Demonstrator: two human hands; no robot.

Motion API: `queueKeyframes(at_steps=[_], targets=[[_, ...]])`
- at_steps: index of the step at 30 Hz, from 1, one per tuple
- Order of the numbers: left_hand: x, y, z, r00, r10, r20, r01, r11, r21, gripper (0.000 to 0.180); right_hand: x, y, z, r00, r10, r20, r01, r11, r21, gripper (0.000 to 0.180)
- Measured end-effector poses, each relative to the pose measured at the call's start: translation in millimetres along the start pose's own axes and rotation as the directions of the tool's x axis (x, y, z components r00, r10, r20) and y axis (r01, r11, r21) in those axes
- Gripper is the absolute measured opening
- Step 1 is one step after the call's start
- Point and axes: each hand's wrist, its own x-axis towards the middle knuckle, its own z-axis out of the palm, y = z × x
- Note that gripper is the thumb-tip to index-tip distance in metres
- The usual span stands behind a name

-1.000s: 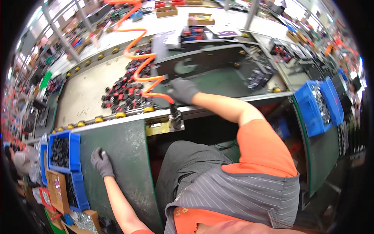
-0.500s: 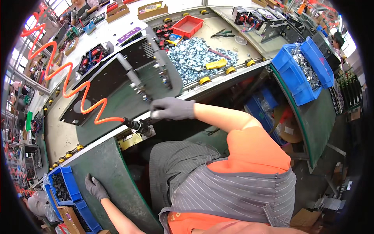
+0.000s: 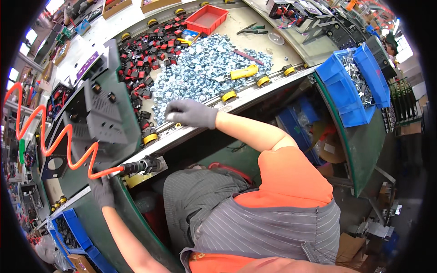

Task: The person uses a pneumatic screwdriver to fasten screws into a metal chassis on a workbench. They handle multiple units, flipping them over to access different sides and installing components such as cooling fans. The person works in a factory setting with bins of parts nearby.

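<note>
My right hand (image 3: 191, 113), in a grey glove, hovers over the metal rail edge beside a pile of small silvery metal pieces (image 3: 195, 68). Its fingers are curled together; whatever they may hold is hidden. My left hand (image 3: 102, 191), gloved too, reaches up to the rail at the near edge of a dark board (image 3: 68, 182), fingers stretched out. Black metal panels (image 3: 98, 118) with brackets stand on that board. Close by, a black air-driven tool (image 3: 141, 166) on an orange coiled hose (image 3: 68, 141) rests at the bench edge.
Red and black switch-like parts (image 3: 141, 63) lie heaped left of the silvery pile. A yellow knife (image 3: 243, 72), pliers (image 3: 253, 29) and a red tray (image 3: 207, 19) are farther back. Blue bins (image 3: 348, 91) of metal parts stand right; more blue bins (image 3: 75, 227) are lower left.
The board with the black panels has slid left, uncovering the red and black parts. My left hand has moved up from the green bench top to the rail. My right hand has shifted slightly up-left.
</note>
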Motion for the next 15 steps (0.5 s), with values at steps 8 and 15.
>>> queueKeyframes(at_steps=[8,15], targets=[[5.4,-2.6,-2.0,0.989,-0.138,-0.058,0.141,0.989,0.052,0.043,9.5,5.2,-2.8,0.958,0.26,0.122,-0.278,0.947,0.164,0.024],[9.0,-5.2,3.6,0.993,-0.021,-0.114,0.044,0.977,0.21,0.069,106.9,-15.7,10.3,0.979,0.099,0.179,-0.094,0.995,-0.033,0.032]])
